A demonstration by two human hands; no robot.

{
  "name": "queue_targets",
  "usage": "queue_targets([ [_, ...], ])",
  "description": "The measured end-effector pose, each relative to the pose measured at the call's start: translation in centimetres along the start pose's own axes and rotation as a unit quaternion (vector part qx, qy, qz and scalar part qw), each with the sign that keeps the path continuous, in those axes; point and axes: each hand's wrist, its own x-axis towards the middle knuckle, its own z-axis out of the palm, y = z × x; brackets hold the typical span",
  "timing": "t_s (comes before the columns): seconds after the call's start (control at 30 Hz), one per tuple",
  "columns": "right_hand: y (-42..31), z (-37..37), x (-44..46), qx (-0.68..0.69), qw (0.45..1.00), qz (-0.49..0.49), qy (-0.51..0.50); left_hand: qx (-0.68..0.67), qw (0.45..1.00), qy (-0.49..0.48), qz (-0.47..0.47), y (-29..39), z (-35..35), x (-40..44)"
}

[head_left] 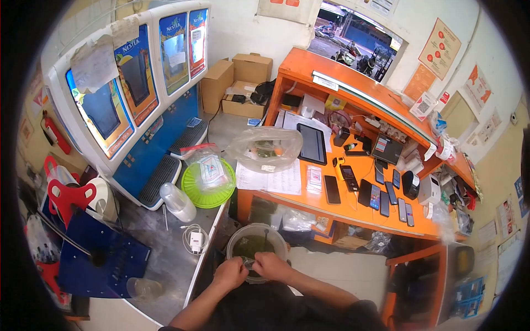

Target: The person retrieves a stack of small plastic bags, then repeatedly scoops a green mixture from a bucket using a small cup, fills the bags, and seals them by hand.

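Observation:
Below me stands a whitish bucket holding a green substance, with a dark handle sticking up inside. Both my hands are over its near rim, close together. The fingers of my left hand are curled closed, pinching a small clear piece that looks like plastic. My right hand is also closed, on the other side of the same piece. What lies beneath my fingers is partly hidden.
On the orange counter lie several phones, a tablet and a plastic bag. Left, the metal table holds a green basket, a white-filled bottle, a charger and drink dispensers.

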Motion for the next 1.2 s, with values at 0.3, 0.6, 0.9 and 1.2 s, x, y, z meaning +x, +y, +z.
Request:
queue_targets([
  [0.3,-2.0,-0.9,0.6,0.118,0.992,0.006,-0.051,-0.038,0.994,0.073,-0.070,0.5,0.6,-0.7],
  [0.6,-0.9,0.2,0.3,0.113,0.986,0.122,0.019,0.025,0.979,0.080,0.186,1.4,-1.5,-1.6],
  [0.9,-2.7,-0.5,-0.5,0.052,0.995,-0.003,0.088,-0.052,0.995,0.041,0.079,-1.5,1.0,-0.8],
  [1.2,-2.2,-0.3,-0.9,0.250,0.953,-0.032,-0.167,-0.042,0.991,0.068,0.111,-2.2,0.5,-1.2],
])
